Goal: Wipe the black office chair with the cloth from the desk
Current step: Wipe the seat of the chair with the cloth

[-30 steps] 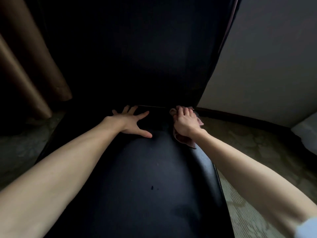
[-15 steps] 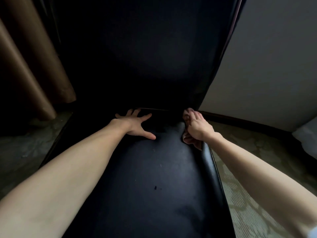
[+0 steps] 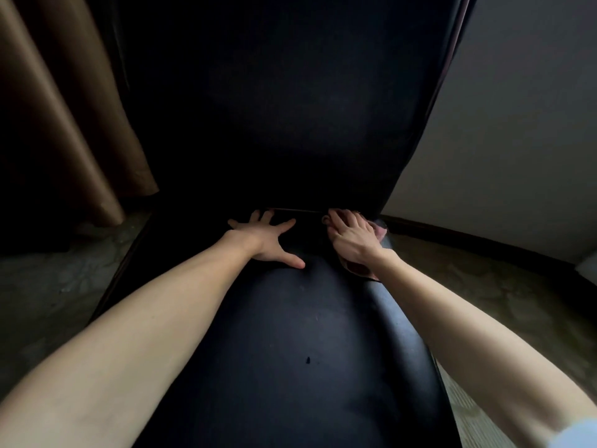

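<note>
Chair: the black office chair [image 3: 290,334] is looking smooth and shiny, with a tiny dark speck [image 3: 307,359] on its seat.
Cloth: the pinkish cloth [image 3: 361,268] is lying at the seat's back right corner.
Left hand: the left hand [image 3: 269,239] is resting flat, fingers spread wide.
Right hand: the right hand [image 3: 352,237] is pressing down on the cloth, fingers curled over it.

— Black office chair [image 3: 290,367]: smooth leather-like upholstery, faint sheen along the seat's rounded right edge, a few pale specks and one small dark mark. Backrest darker, nearly matt.

— Cloth [image 3: 361,268]?

— Soft pinkish fabric, matt, crumpled under the right hand [image 3: 350,240].

— And around the chair?

— Curtain [image 3: 64,108] of brown fabric, satiny, glossy along the folds. Wall [image 3: 517,140] flat, matt grey. Floor [image 3: 484,286] dull, mottled pattern; material unclear.
</note>
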